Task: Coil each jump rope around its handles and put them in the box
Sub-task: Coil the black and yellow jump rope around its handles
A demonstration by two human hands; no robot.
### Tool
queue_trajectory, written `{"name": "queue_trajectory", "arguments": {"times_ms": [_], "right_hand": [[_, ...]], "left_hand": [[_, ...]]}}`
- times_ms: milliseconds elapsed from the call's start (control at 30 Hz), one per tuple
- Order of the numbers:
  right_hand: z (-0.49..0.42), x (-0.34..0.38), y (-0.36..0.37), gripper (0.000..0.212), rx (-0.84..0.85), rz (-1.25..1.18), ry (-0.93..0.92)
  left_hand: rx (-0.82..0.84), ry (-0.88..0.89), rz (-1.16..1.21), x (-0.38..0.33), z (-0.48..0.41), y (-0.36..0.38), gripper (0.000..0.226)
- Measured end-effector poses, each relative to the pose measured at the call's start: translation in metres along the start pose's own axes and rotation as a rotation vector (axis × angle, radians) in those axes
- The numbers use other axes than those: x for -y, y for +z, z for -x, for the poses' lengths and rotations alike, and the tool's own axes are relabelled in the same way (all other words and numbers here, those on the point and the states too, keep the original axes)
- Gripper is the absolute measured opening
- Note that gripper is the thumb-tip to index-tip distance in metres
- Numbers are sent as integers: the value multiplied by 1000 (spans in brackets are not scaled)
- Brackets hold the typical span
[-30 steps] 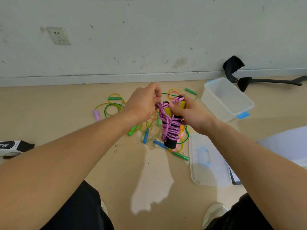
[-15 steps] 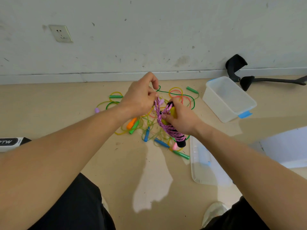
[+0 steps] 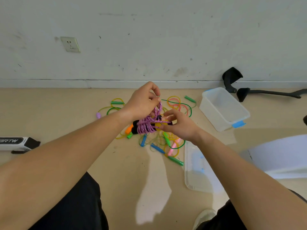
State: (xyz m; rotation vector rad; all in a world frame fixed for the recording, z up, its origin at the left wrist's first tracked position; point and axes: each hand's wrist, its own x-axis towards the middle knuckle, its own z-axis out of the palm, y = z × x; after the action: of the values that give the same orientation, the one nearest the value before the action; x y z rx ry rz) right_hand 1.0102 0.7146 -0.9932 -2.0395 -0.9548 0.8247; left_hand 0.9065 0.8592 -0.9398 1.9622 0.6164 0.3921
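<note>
Beige floor meets a scuffed white wall. Above a tangle of loose jump ropes (image 3: 167,141), the right hand (image 3: 179,127) grips a pink jump rope (image 3: 147,126) coiled round its black-and-yellow handles, while the left hand (image 3: 142,103) pinches its free end. Nearby to the right stands the clear box (image 3: 222,108), its lid (image 3: 199,170) flat on the floor.

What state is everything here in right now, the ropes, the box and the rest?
Pink rope: mostly coiled round its handles, held above the floor.
Left hand: pinches a loose loop of it.
Right hand: grips the handle ends.
Box: open, empty.
Lid: off, flat on the floor.
Other ropes: loose, tangled on the floor.
Socket: nothing plugged in.
</note>
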Motion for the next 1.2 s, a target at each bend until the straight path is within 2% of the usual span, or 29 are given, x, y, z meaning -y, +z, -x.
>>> {"name": "queue_trajectory", "arguments": {"times_ms": [67,133,233,367,467,633,700,867,967,1067,1200], "right_hand": [[3,-2,-7,58,9,103,-38],[5,-2,-13,66,-63,196,-76],[8,4,-21,72,-118,213,-61],[17,6,-26,32,-143,406,-5],[20,-5,-25,36,-192,462,49],[21,-24,-41,34,-268,413,142],[19,-35,-53,35,-278,435,187],[6,-73,-99,39,-300,440,354],[-5,-98,-136,37,-368,444,434],[-18,-126,-172,32,-468,435,500],[-44,-168,-206,32,-570,447,595]], "left_hand": [[4,16,-29,-12,0,4,15],[11,45,-69,-21,-1,8,19],[35,72,-82,-28,-4,17,23],[70,116,-115,-33,-10,32,18],[97,104,-130,-33,-18,47,17],[124,5,60,-31,-42,78,9],[140,5,70,-30,-53,93,10],[221,-4,-34,-18,-89,138,11],[301,37,-214,0,-112,169,13],[417,39,-389,21,-130,201,5],[516,0,-472,51,-155,252,21]]}}
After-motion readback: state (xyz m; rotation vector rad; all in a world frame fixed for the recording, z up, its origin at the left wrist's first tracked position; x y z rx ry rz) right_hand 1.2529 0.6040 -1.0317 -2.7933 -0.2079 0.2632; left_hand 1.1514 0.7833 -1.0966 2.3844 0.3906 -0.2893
